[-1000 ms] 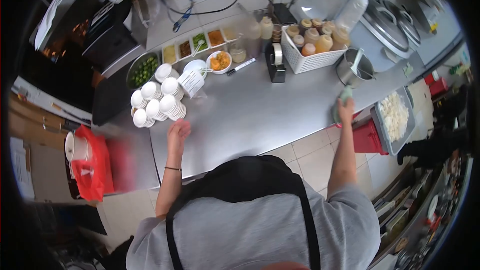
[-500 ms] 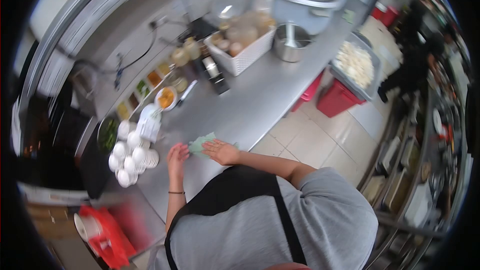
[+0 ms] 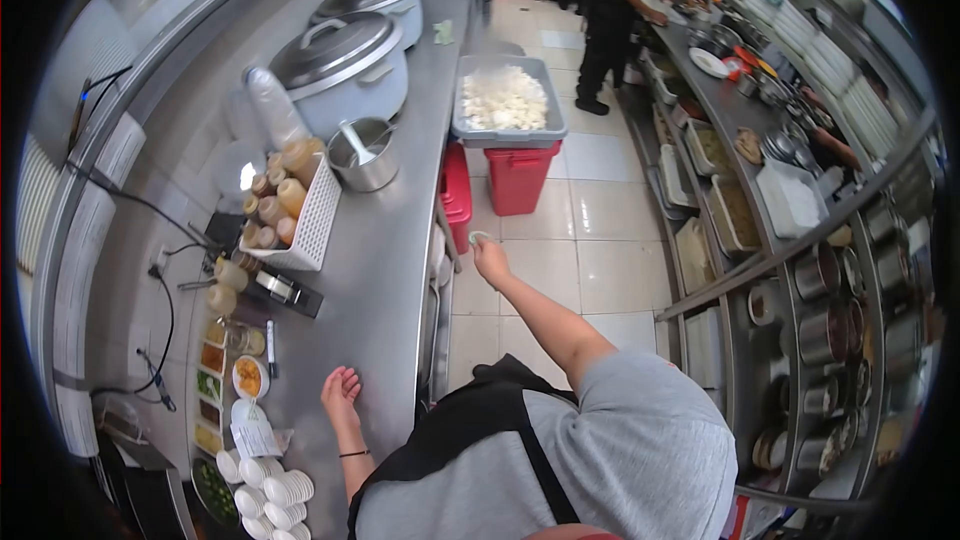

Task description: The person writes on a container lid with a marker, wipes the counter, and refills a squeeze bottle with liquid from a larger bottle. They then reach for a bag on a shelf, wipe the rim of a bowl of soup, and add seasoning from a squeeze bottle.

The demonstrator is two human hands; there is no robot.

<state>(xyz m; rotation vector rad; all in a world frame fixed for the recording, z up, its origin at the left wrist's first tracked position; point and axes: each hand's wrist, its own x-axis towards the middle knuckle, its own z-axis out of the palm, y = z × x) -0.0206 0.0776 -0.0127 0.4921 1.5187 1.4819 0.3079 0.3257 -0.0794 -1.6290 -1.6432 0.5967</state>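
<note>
cloth (image 3: 477,237): mostly hidden by right hand (image 3: 490,261) | white cups (image 3: 286,489): cut by bottom edge | co-worker (image 3: 609,25): head cut off

The long grey metal bench (image 3: 365,285) carries a white perforated plastic basket (image 3: 318,223), a round silver metal pot (image 3: 367,168) and stacked white cups (image 3: 287,488).

The person over there wears a grey short-sleeved T-shirt (image 3: 640,430) under a black apron (image 3: 450,450) with a narrow black strap (image 3: 545,470), plus a thin dark band (image 3: 354,454) around the left wrist.
</note>
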